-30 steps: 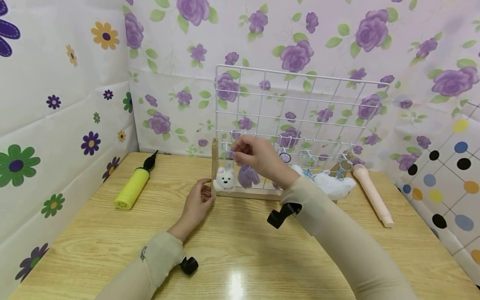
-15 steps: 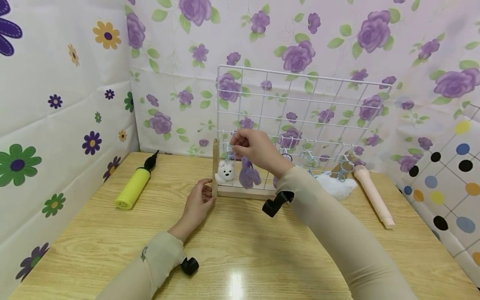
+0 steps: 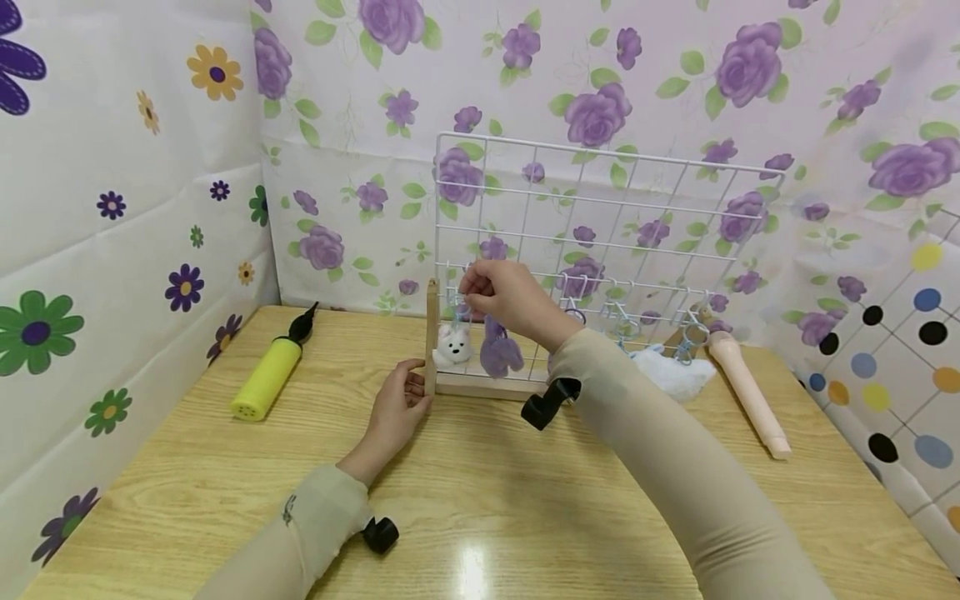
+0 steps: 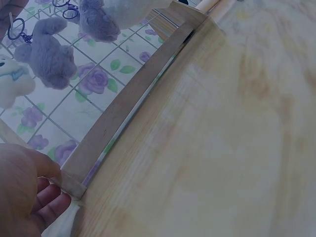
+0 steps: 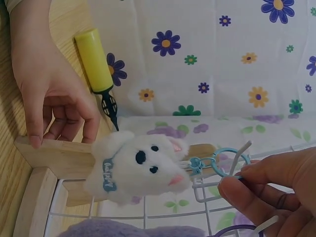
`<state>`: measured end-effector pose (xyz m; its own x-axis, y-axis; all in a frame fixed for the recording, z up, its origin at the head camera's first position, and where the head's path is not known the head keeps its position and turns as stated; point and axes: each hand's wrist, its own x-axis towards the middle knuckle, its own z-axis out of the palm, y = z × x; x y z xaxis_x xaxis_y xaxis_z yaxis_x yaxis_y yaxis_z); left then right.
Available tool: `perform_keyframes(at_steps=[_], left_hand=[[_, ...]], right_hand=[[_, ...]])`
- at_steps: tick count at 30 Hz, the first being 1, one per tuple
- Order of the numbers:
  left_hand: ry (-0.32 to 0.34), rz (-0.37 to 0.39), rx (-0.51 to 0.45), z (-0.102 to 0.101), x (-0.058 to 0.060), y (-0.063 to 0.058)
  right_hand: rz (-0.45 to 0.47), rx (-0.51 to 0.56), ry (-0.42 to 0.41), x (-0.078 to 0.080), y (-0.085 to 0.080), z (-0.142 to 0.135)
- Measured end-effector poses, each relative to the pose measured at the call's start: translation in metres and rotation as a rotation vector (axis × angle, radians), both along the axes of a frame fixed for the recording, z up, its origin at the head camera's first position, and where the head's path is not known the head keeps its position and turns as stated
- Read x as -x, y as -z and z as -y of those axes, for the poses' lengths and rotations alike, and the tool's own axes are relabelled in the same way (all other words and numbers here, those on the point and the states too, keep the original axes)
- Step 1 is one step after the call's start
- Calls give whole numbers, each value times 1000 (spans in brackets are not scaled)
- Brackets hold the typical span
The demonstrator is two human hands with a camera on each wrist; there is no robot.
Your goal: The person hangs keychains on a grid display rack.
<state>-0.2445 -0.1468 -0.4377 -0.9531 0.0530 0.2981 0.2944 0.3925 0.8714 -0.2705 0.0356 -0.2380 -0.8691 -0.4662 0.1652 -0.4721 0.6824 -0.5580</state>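
Observation:
A small white plush dog [image 3: 454, 344] hangs by a light blue key ring [image 5: 214, 158] at the left end of a white wire grid [image 3: 607, 151]. The right hand [image 3: 510, 300] pinches that ring between thumb and index finger, at the tip of a white hook [image 5: 242, 153]. Fingertips of the left hand [image 3: 393, 404] grip the lower left corner of the grid's wooden stand [image 4: 128, 103], thumb on one side and fingers on the other. Beside the dog hangs a purple plush [image 3: 501, 352] on its own ring.
Farther right on the grid hang more plush keychains, including a white one [image 3: 675, 373], partly behind the right arm. A yellow hand pump [image 3: 267, 377] lies at the left of the wooden table [image 3: 465, 500]. A pale pink pump-like tube [image 3: 748, 396] lies at the right.
The right hand has risen slightly and moved toward the grid, and the white plush dog has gone up and back with it. The left hand keeps its grip on the stand.

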Motion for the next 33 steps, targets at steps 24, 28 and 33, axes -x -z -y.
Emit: perform_keyframes(at_steps=[24,28,33], left_hand=[[-19,-27,15,-2,-1,0],[-24,-35,23,-3,-1,1],[-21,-29,19,-2,-1,0]], right_hand=[[-15,-55,-2,0,-1,5],[-29,-78,8,-2,-3,5],[-48,-94,14,-2,-4,5]])
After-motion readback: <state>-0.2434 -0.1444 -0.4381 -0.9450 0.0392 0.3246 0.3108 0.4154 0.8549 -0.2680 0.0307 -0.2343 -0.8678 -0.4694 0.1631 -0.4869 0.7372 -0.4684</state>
